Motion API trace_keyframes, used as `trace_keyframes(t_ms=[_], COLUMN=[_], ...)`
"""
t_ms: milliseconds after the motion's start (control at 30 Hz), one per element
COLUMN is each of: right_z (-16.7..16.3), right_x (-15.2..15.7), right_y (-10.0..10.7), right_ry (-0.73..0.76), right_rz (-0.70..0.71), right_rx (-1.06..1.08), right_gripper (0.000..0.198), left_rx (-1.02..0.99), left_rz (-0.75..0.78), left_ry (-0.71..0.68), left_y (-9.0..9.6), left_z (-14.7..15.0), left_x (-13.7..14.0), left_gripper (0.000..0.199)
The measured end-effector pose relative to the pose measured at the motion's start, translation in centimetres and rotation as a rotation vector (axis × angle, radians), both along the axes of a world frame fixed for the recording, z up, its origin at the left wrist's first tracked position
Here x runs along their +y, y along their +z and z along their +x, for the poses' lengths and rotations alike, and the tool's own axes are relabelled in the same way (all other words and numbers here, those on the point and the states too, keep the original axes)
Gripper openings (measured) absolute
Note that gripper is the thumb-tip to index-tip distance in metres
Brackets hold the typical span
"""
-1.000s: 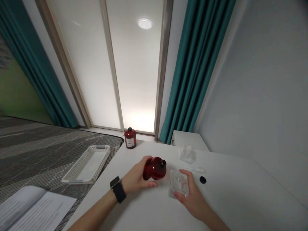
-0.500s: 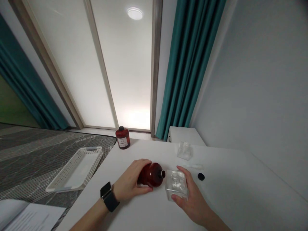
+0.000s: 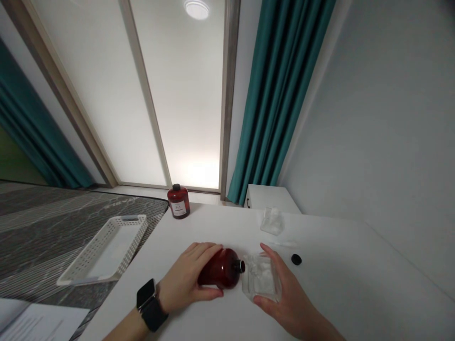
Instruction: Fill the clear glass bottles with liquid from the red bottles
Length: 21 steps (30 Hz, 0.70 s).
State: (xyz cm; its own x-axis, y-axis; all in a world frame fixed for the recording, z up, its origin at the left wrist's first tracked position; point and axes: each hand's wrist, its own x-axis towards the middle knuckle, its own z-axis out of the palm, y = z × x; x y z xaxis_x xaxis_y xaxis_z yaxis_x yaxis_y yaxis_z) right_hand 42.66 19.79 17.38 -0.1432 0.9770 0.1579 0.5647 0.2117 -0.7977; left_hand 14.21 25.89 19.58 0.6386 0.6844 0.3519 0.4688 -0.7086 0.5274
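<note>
A dark red-brown bottle (image 3: 224, 269) lies tilted in my left hand (image 3: 188, 272), its uncapped neck pointing right. My right hand (image 3: 284, 289) grips a clear, square-sided container (image 3: 262, 279), thumb and fingers on opposite sides. The bottle's mouth is at the container's upper left edge; I cannot tell whether they touch. Whether liquid is flowing is too small to make out. A small black cap (image 3: 296, 259) lies on the white table just right of my right hand. Behind it rests a thin transparent piece (image 3: 284, 244), hard to make out.
Another red-brown bottle (image 3: 178, 201), capped in black and labelled, stands at the table's far left corner. A second clear container (image 3: 272, 221) sits near the back edge. Left of the white table (image 3: 213, 225) are a white perforated basket (image 3: 103, 248) and an open booklet (image 3: 42, 322).
The bottle has tipped further, its mouth coming closer to the clear container. Both hands have shifted slightly down in view, and the container's angle has changed. The whole view has moved a little.
</note>
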Motion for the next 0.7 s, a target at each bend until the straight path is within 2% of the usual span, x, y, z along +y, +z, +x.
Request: trace_keyframes(t_ms=[167,700], right_z=[0.2,0.6], right_x=[0.1,0.4], right_y=[0.4,1.6], right_ry=[0.012,0.103], right_rz=[0.053,0.041], right_rx=[-0.028,-0.1], right_gripper=[0.092,0.099], left_rx=[-0.031,-0.006], left_rz=[-0.043,0.041], left_ry=[-0.005,0.015], left_y=[0.0,0.2], left_z=[0.2,0.5], left_x=[-0.3,-0.7], left_gripper=[0.079,0.078])
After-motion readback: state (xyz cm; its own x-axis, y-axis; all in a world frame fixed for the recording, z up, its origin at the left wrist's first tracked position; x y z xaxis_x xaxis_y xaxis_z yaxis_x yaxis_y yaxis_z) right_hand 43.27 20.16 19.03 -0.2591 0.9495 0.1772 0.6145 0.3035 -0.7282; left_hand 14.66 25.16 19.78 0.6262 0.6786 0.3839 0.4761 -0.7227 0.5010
